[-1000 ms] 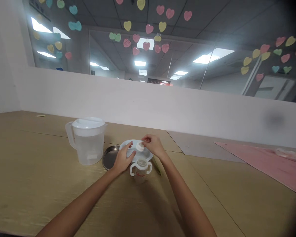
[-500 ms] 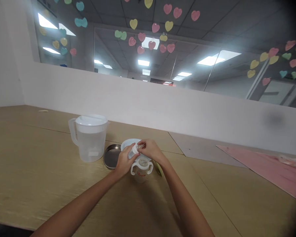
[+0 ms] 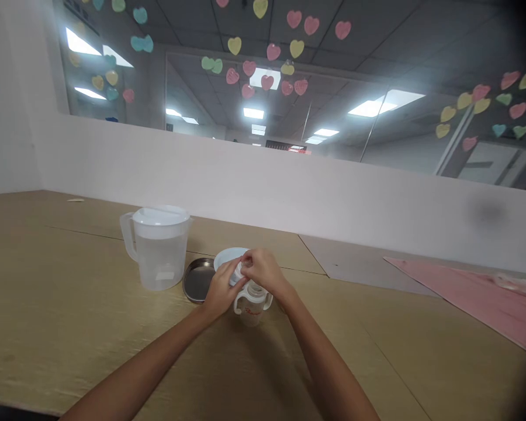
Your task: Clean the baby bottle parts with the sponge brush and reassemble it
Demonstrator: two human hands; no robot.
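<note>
Just above the table's middle, my left hand (image 3: 220, 290) is closed around a small white bottle cap (image 3: 236, 273). The fingertips of my right hand (image 3: 265, 272) pinch at the same cap from the other side, covering much of it. Directly below my hands stands a clear baby bottle (image 3: 251, 313) with two white handles and red print. It is upright with its neck uncovered. Behind the hands lies a pale, shallow plate (image 3: 226, 255), partly hidden by them.
A dark metal tray (image 3: 198, 279) sits left of my hands. Further left stands a translucent lidded pitcher (image 3: 161, 257) holding liquid. A pink cloth (image 3: 473, 298) lies at the right. The white wall (image 3: 254, 181) with windows rises behind the table (image 3: 114, 327).
My right hand has shifted slightly left and closer to my left hand, covering more of the cap. The bottle stays in place as the view shifts a little.
</note>
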